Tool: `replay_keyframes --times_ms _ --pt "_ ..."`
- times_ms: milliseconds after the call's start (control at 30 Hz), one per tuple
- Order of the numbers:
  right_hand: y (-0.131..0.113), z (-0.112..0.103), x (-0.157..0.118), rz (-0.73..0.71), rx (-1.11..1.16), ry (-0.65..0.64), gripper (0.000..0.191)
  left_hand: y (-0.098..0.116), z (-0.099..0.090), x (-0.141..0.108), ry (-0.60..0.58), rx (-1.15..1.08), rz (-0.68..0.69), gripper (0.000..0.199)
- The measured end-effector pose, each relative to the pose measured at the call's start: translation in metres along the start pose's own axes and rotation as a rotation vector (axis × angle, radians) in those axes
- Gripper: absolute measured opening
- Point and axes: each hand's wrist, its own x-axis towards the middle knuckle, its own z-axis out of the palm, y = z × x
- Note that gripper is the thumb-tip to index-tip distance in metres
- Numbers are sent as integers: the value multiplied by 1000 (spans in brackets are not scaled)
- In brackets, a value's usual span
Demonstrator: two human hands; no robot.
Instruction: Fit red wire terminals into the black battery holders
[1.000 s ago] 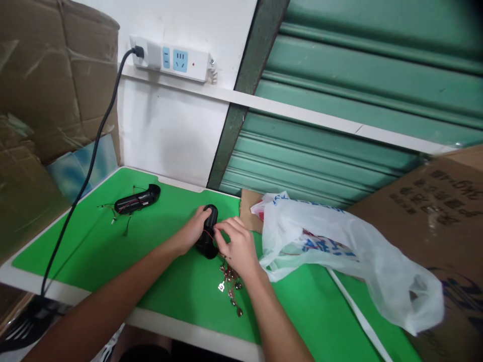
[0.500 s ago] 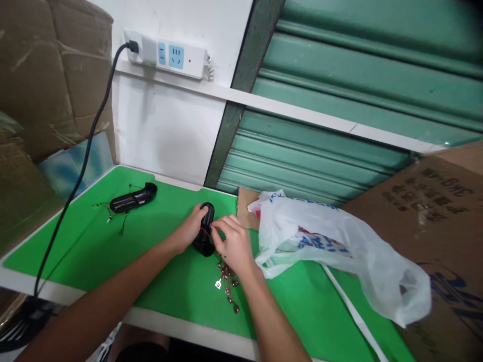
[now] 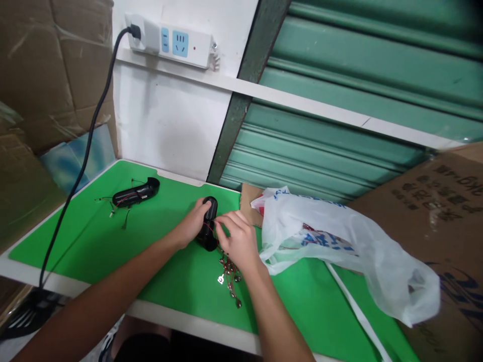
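My left hand [image 3: 193, 223] is closed around a black plastic housing [image 3: 208, 240] that rests on the green table mat, its thumb lying along the upper part. On the housing's right side, my right hand [image 3: 238, 235] pinches a thin red wire [image 3: 210, 227] between thumb and forefinger. Below that hand lies a cluster of small metal contact pieces [image 3: 231, 281] on reddish wires, partly hidden by the wrist. A second black housing [image 3: 136, 193], with thin wires trailing from it, lies to the left on the mat.
A white plastic bag [image 3: 317, 226] covers the table's right part, beside a piece of cardboard [image 3: 251, 201]. Large cardboard boxes [image 3: 449, 216] stand at both sides. A black cable [image 3: 88, 146] hangs from the power strip [image 3: 194, 48] across the table's left side.
The view has shifted slightly. My left hand still holds the housing, and the fingertips of my right hand have moved a little away from its middle, with the wire between them.
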Motion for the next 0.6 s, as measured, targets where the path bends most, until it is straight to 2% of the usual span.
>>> replay_keyframes --times_ms 333,600 --pt "1 7 -1 5 -16 -13 16 2 3 -1 22 70 -45 30" --pt "3 16 -2 4 81 65 17 3 8 -5 50 9 -27 29"
